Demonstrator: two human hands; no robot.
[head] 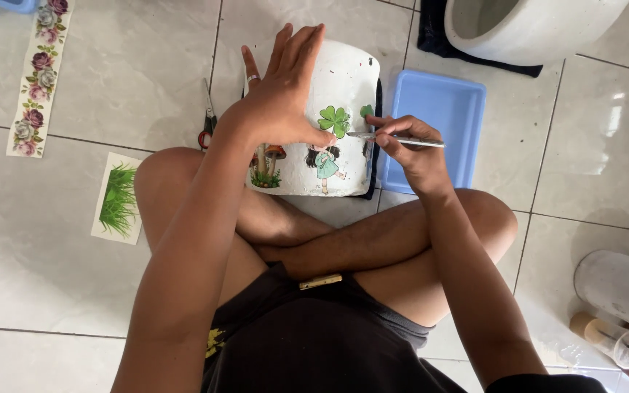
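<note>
Steadying white pot (343, 80) under flat open left hand (285, 94), right hand (409, 149) pinching brush (402, 138)

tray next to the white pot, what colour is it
Light blue; the tray shows best in the head view.

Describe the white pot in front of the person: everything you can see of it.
The white pot is round and lies on its side on the tile floor, over a dark cloth, beside a blue tray. Its surface looks rough and speckled, like painted cement. Stuck-on pictures decorate it: a green clover, mushrooms and a small girl in a teal dress. The left hand presses flat on it, thumb by the clover; the right hand holds a thin metal tool to it.
</note>
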